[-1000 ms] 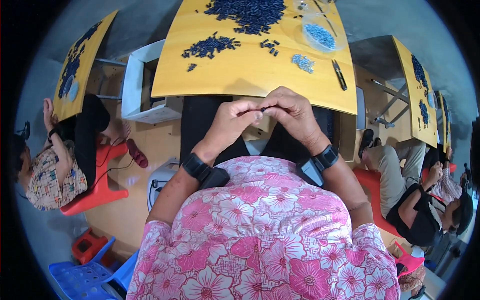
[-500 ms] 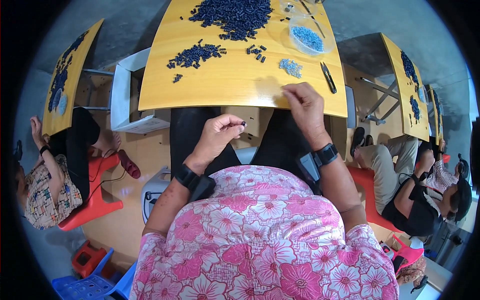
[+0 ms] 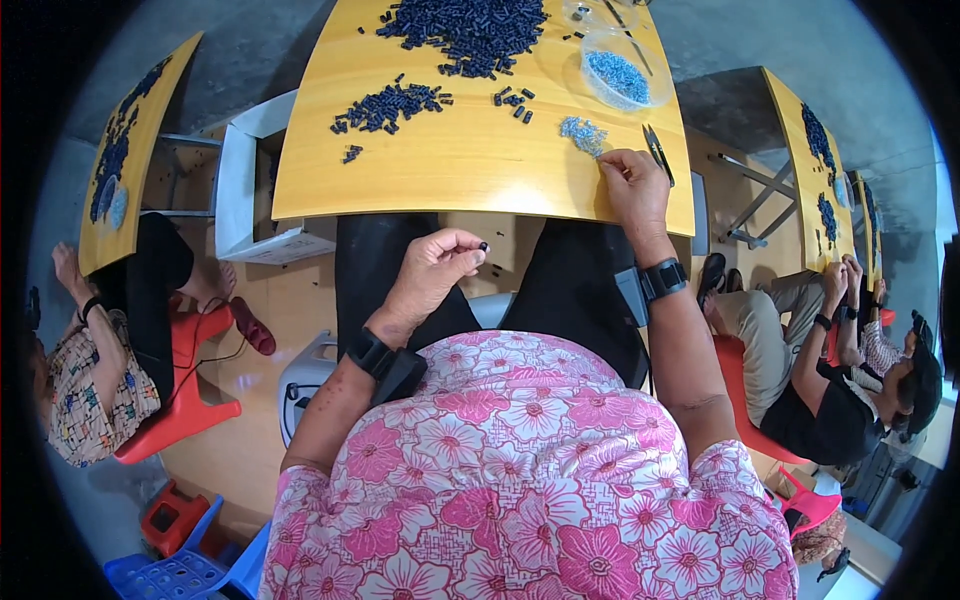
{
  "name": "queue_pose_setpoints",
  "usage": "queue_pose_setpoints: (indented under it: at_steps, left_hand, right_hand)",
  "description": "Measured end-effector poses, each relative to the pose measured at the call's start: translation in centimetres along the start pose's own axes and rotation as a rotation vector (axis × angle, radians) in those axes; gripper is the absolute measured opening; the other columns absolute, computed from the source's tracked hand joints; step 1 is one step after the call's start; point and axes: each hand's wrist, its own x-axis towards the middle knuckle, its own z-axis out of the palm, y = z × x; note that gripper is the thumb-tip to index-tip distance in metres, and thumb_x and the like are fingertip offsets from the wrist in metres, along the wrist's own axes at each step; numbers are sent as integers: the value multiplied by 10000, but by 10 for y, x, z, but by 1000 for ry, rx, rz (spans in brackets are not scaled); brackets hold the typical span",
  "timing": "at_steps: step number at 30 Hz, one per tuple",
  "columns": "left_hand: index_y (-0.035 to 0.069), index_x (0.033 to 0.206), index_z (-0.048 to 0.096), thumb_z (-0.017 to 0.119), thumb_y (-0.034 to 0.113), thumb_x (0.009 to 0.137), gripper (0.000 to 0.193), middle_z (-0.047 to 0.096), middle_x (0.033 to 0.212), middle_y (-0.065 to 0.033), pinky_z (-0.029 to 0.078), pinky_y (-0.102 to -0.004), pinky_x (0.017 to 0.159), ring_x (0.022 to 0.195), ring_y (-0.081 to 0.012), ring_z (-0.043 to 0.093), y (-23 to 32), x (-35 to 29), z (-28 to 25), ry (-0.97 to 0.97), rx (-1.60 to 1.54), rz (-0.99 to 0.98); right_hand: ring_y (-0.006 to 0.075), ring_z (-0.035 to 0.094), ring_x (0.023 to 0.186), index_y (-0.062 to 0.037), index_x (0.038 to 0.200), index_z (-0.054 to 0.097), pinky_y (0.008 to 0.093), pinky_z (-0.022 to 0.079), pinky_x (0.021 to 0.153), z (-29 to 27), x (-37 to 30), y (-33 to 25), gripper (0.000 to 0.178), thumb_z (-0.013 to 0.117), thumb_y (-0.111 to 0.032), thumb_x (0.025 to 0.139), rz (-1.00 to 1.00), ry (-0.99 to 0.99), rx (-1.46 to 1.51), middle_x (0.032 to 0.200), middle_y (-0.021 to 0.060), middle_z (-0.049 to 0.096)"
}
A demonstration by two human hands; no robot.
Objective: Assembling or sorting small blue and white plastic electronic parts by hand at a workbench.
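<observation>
My left hand (image 3: 432,268) is closed in front of the table edge, over my lap, pinching a small dark cylindrical piece (image 3: 484,247) between thumb and forefinger. My right hand (image 3: 638,192) rests over the table's near right part, fingertips together at the lower edge of a small pile of clear light-blue bits (image 3: 582,133). Whether a bit sits in that pinch is too small to tell. Black thread snips (image 3: 657,152) lie just beyond the right hand. Farther back is a small pile of dark cylindrical pieces (image 3: 390,106), with several loose ones (image 3: 515,104) beside it.
A large heap of dark pieces (image 3: 465,32) covers the table's far part. A clear plastic bowl (image 3: 658,92) of light-blue bits stands at the far right. Left of the yellow table (image 3: 430,185) is a white box (image 3: 232,190). Other people sit at side tables (image 3: 165,110).
My right hand has moved right and slightly up, reaching the small light-blue pile. The left hand has stayed almost in place with the dark piece.
</observation>
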Motion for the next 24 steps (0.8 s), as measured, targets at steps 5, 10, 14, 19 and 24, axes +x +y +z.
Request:
queue_pose_setpoints:
  at_steps: [5,10,14,19,24]
  left_hand:
    - [-10,968,635,608,75,884,123,628,860,-17,494,-218,708,757,-70,577,-1,1,-1,-1,-4,-4]
    - [-9,981,631,601,78,887,132,631,879,-25,505,-228,717,769,-74,581,-5,1,-2,-12,-36,7]
    - [-7,987,630,596,74,888,132,631,884,-26,510,-231,718,780,-75,584,-5,1,-2,-8,-48,-4]
    - [-7,991,629,596,63,887,129,634,904,-31,515,-233,721,792,-76,588,-4,1,-2,-8,-29,-4]
    - [-8,993,630,600,58,881,133,638,911,-32,514,-234,722,797,-77,588,-7,2,-3,-2,-27,-6]
  right_hand:
    - [204,610,651,-48,828,692,302,485,616,0,-3,0,82,680,-82,754,78,37,89,739,107,625]
    - [190,589,632,-62,842,691,289,473,599,1,0,1,87,675,-64,756,30,63,133,724,91,607]
    - [195,584,628,-74,829,694,300,466,587,2,3,4,83,667,-51,754,-29,38,78,720,85,600]
    - [204,593,635,-59,799,689,307,470,590,3,1,10,56,667,-49,748,-31,39,57,721,93,609]
    - [206,601,636,-41,792,681,302,476,593,2,-1,7,47,673,-58,749,-1,48,99,728,101,619]
